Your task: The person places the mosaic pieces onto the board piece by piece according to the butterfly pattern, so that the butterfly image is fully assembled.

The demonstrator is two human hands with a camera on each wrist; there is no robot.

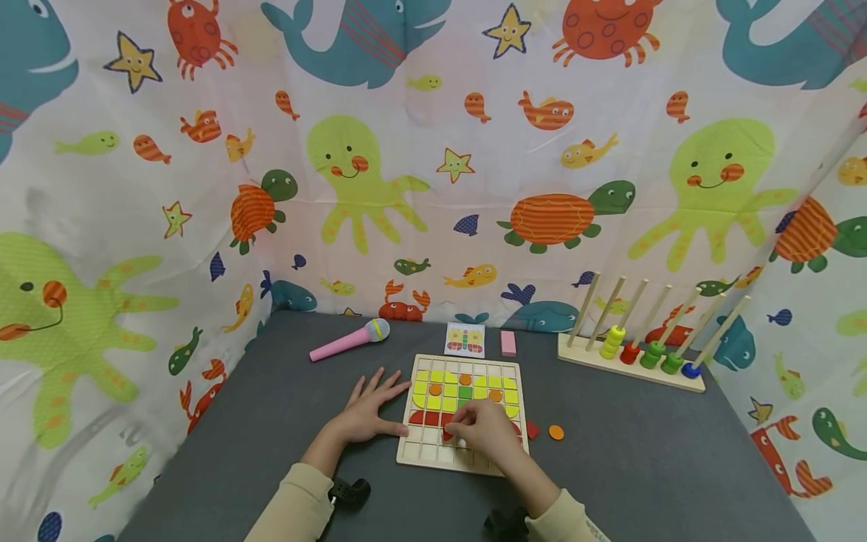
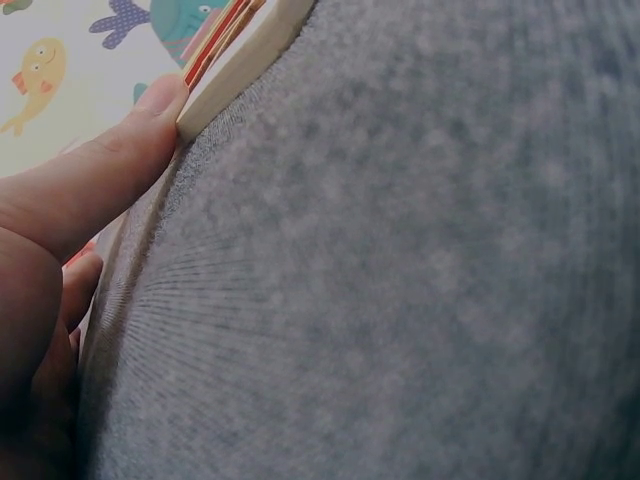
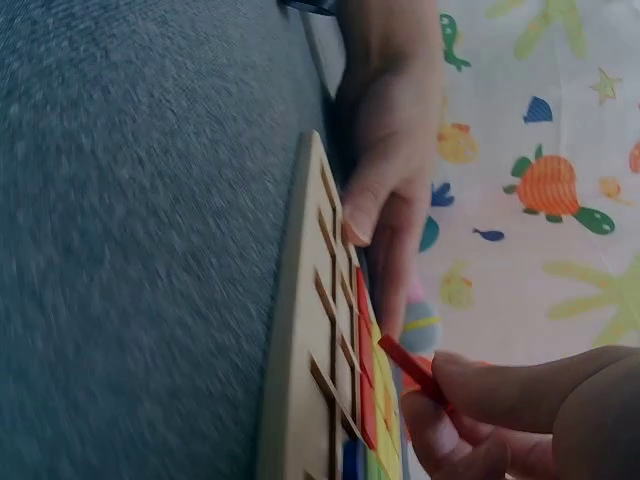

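Note:
A wooden grid board (image 1: pixel 420 453) lies on the grey table, its upper rows filled with yellow tiles (image 1: pixel 432 403), a few orange discs (image 1: pixel 466 379) and green squares (image 1: pixel 465 392). Red tiles (image 1: pixel 425 418) run along a row below. My left hand (image 1: pixel 366 410) is spread at the board's left side, thumb and a fingertip touching its edge. Over the lower middle of the grid, my right hand (image 1: pixel 486 429) pinches a small red tile (image 3: pixel 412 368) between thumb and fingers. That hand hides part of the red row in the head view. A blue piece (image 3: pixel 352 460) shows in the right wrist view.
Right of the board lie a loose red tile (image 1: pixel 532 430) and an orange disc (image 1: pixel 556 433). Behind it are a pattern card (image 1: pixel 465 340) and a pink block (image 1: pixel 508 343). A toy microphone (image 1: pixel 348 340) lies back left; a peg stand with rings (image 1: pixel 630 365) stands back right.

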